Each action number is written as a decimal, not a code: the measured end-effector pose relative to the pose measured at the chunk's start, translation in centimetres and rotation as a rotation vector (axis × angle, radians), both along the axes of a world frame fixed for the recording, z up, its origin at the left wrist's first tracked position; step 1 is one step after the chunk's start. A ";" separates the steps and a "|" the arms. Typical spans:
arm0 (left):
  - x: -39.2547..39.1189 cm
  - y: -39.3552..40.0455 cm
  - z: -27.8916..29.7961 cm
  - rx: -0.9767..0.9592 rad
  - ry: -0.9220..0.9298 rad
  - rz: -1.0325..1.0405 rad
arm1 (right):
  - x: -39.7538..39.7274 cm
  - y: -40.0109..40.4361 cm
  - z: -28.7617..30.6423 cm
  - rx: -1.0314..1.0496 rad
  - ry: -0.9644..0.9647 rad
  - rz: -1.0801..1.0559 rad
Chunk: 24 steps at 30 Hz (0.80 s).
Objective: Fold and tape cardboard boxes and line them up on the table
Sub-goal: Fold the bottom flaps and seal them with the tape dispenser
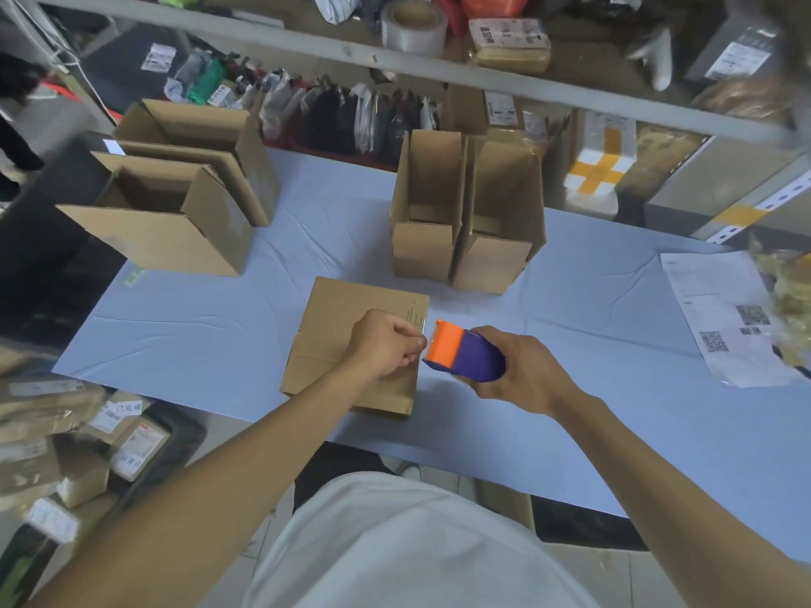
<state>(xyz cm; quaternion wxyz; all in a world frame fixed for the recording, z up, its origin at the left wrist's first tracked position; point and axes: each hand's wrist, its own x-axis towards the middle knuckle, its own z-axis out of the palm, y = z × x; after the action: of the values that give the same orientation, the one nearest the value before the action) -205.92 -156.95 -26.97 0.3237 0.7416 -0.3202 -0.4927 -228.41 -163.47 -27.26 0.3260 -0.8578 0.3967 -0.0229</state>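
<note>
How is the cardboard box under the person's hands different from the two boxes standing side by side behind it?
The near box lies low on the blue table with its flaps closed on top; the pair of boxes stand tall with their tops open. The near box has the left hand above it, beside the tape dispenser in the right hand; nothing touches the pair. All are plain brown cardboard.
</note>
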 end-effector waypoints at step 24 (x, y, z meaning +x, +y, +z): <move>2.5 -0.8 -0.3 0.154 -0.480 -0.120 | -1.4 -2.5 -1.3 0.021 0.345 0.071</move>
<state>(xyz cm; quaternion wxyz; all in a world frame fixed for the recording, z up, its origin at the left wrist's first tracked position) -203.43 -157.73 -27.30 0.1513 0.8395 -0.3926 -0.3438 -229.79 -166.02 -28.54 0.2628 -0.8589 0.4164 0.1405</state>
